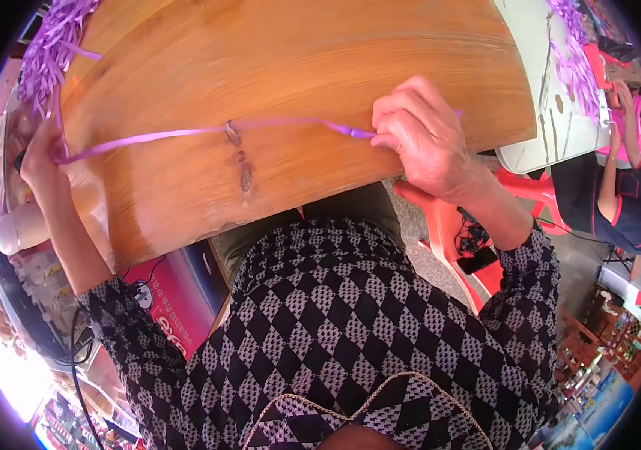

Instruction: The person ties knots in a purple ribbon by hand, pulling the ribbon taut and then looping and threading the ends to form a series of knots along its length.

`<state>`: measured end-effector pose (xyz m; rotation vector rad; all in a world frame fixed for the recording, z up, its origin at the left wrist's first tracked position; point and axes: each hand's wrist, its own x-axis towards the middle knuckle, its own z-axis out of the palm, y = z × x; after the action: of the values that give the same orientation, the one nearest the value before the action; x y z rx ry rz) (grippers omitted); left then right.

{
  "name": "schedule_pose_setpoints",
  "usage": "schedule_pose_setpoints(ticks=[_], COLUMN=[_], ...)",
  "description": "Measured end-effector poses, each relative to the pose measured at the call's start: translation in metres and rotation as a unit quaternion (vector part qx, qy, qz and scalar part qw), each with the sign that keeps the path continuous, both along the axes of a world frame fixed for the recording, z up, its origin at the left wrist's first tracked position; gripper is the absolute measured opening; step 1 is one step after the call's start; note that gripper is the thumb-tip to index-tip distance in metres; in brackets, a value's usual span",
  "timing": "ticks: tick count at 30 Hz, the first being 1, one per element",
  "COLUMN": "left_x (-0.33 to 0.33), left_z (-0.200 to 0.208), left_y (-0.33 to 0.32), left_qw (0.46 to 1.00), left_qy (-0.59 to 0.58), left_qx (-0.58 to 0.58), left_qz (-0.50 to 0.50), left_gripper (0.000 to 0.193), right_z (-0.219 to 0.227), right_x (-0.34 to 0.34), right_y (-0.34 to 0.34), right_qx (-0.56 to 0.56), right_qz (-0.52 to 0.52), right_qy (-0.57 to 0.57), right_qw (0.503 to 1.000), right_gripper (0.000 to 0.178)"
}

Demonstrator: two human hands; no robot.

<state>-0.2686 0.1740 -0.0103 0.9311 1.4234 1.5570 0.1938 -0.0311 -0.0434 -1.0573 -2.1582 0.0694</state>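
Observation:
A narrow purple ribbon (155, 137) is stretched nearly level above the wooden table, partly smeared by motion. My left hand (44, 161), at the table's left edge, is closed on one end, its fingers partly hidden. Closed in a fist over the table's right part, my right hand (422, 135) pinches the other end. Just left of those fingers, a small darker purple piece (354, 133) sits on the ribbon; whether it is a knot or a fitting I cannot tell. A short purple tip shows past the right hand's knuckles.
The wooden table (298, 60) has dark knots in its top. Purple ribbons (54, 56) hang in a heap at the far left; more ribbons (579, 71) lie on a white table (534, 82) at right. A red chair (448, 225) holds a phone and cables. A co-worker (628, 187) is at the right.

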Motion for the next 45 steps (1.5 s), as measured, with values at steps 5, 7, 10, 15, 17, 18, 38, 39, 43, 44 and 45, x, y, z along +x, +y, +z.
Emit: schedule_pose_setpoints(ticks=[5,7,10,15,17,18,38,39,43,44,45], left_x=[0.161,0.193,0.253,0.261,0.252,0.25,0.228,0.232,0.249,0.257,0.265], left_z=[0.016,0.037,0.042,0.028,0.026,0.024,0.018,0.017,0.015,0.013,0.012], left_y=[-0.103,-0.131,-0.169,-0.17,-0.163,-0.162,-0.146,-0.143,-0.143,-0.144,-0.145], left_qw=[0.847,0.762,0.846,0.835,0.825,0.83,0.85,0.832,0.82,0.847,0.871], left_qy=[0.474,0.537,0.201,0.057,0.037,0.018,0.007,-0.062,-0.189,-0.19,-0.189], left_qx=[0.232,0.31,0.007,-0.035,-0.141,-0.145,-0.184,-0.21,-0.244,-0.236,-0.228], left_qz=[-0.061,-0.187,-0.494,-0.546,-0.547,-0.538,-0.493,-0.509,-0.482,-0.436,-0.392], left_gripper=[0.048,0.052,0.041,0.027,0.018,0.013,0.017,0.017,0.016,0.015,0.015], right_z=[0.002,0.019,0.035,0.051,0.05,0.05,0.017,0.016,0.015,0.017,0.019], right_x=[-0.012,-0.024,-0.04,-0.018,-0.004,0.001,0.018,0.015,-0.011,-0.024,-0.032], right_y=[0.001,-0.002,0.004,-0.004,-0.006,-0.007,0.001,0.002,0.0,-0.007,-0.01], right_qx=[-0.006,-0.057,0.031,-0.097,-0.128,-0.13,-0.076,-0.075,0.02,0.036,0.051], right_qz=[-0.032,0.011,0.026,0.016,0.022,0.0,-0.152,-0.151,-0.087,-0.056,-0.028], right_qy=[-0.005,0.06,0.107,0.095,0.134,0.125,0.105,0.105,0.011,0.03,0.05], right_qw=[0.999,0.996,0.993,0.991,0.982,0.984,0.98,0.98,0.996,0.997,0.997], right_gripper=[0.021,0.019,0.014,0.012,0.012,0.012,0.007,0.007,0.02,0.021,0.023])
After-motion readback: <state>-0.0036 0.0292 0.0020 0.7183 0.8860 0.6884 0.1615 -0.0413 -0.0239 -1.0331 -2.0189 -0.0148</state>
